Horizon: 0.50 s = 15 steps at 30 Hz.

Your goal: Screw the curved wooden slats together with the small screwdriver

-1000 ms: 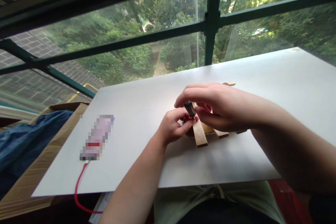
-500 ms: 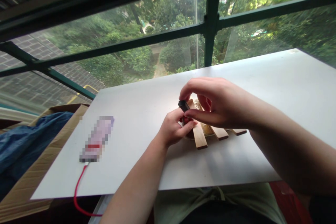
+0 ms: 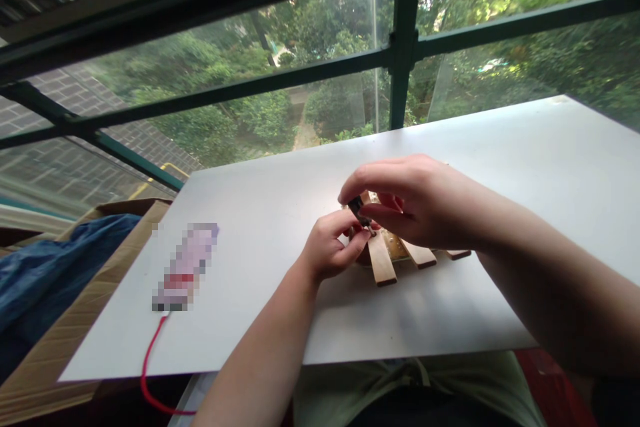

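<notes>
My right hand [image 3: 400, 197] is closed around a short black-handled tool [image 3: 356, 208] that looks like a screwdriver. It slants down, its lower end close to the nearest wooden slat [image 3: 383, 260]. My left hand [image 3: 336, 240] has its thumb and fingers pinched together by the tool's tip, against that slat's left side. What lies between those fingers is hidden. Beneath both hands is a golden-brown, speckled piece [image 3: 396, 247] under the slats. Another slat [image 3: 421, 256] shows to the right, and a third [image 3: 458, 254] sticks out from under my right wrist. My hands cover much of this assembly.
The white table [image 3: 240, 320] carries a pixelated phone-like device [image 3: 185, 267] at the left, with a red cable [image 3: 146, 360] running over the front edge. A cardboard box [image 3: 95, 287] holding blue cloth [image 3: 60, 267] stands to the left. Windows with green frames [image 3: 403, 47] rise behind.
My right hand has lowered slightly and the black-handled tool has shifted down and right, its tip now showing by the nearest slat. My left thumb has drawn back a little.
</notes>
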Available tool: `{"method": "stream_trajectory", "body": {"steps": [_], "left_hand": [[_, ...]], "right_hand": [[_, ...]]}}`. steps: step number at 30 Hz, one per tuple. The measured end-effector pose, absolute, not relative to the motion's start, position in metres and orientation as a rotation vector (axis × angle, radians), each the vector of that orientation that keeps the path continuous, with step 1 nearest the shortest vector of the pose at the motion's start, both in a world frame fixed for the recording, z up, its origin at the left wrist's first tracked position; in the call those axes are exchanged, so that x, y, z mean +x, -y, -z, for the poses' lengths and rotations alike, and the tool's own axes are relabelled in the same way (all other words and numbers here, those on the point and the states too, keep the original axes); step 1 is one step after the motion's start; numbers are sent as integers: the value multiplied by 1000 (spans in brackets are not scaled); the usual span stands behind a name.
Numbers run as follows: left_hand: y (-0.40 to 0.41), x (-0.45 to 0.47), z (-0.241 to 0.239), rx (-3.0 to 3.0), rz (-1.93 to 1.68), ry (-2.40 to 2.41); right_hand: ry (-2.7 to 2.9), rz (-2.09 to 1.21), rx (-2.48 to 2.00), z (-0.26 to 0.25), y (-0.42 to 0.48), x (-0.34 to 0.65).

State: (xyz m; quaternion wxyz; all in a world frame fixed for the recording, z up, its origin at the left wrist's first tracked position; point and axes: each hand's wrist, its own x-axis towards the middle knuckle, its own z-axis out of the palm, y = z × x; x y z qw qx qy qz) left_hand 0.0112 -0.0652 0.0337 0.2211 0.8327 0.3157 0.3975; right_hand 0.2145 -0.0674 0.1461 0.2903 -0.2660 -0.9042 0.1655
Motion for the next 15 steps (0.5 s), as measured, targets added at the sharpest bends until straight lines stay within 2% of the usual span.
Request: {"method": "stream_trajectory", "body": {"steps": [6, 15], "left_hand": [[64, 11, -33, 2281, -1095, -880], [63, 11, -27, 2262, -1094, -909]], "right_hand": [[2459, -512, -670, -145, 67, 215], [2348, -417, -659, -146, 65, 220]]}}
